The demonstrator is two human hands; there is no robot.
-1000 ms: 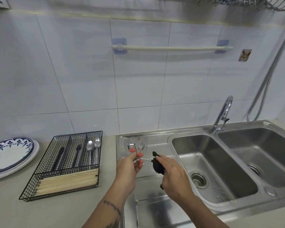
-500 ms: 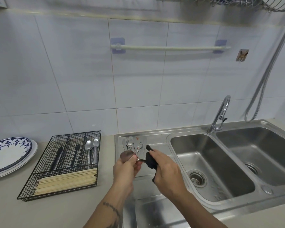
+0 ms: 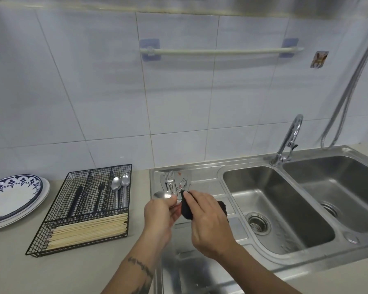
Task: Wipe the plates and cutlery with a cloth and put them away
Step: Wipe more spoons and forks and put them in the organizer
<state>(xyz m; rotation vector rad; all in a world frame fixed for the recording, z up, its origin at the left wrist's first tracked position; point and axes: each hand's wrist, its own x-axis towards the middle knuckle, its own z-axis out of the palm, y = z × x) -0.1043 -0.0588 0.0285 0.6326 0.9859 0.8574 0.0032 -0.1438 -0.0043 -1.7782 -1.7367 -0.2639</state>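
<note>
My left hand (image 3: 158, 213) pinches a steel spoon (image 3: 163, 195) by its neck, bowl pointing left, above the drainboard. My right hand (image 3: 208, 219) grips a black cloth (image 3: 186, 210) wrapped round the spoon's handle, which is hidden inside it. Forks and other steel cutlery (image 3: 172, 183) lie on the drainboard just behind my hands. A black wire cutlery tray (image 3: 57, 236) on the counter to the left holds two spoons (image 3: 120, 187), dark-handled pieces and a row of chopsticks. Blue-patterned plates (image 3: 13, 198) are stacked at the far left.
A steel double sink (image 3: 285, 209) fills the right, with a tap (image 3: 289, 139) and a hose behind it. A towel rail (image 3: 221, 51) is fixed to the tiled wall. Beige counter (image 3: 72, 272) runs along the front left.
The spoon's bowl has turned up and out past my left fingers. Both hands have shifted slightly left, and the cloth sits closer to the bowl along the handle.
</note>
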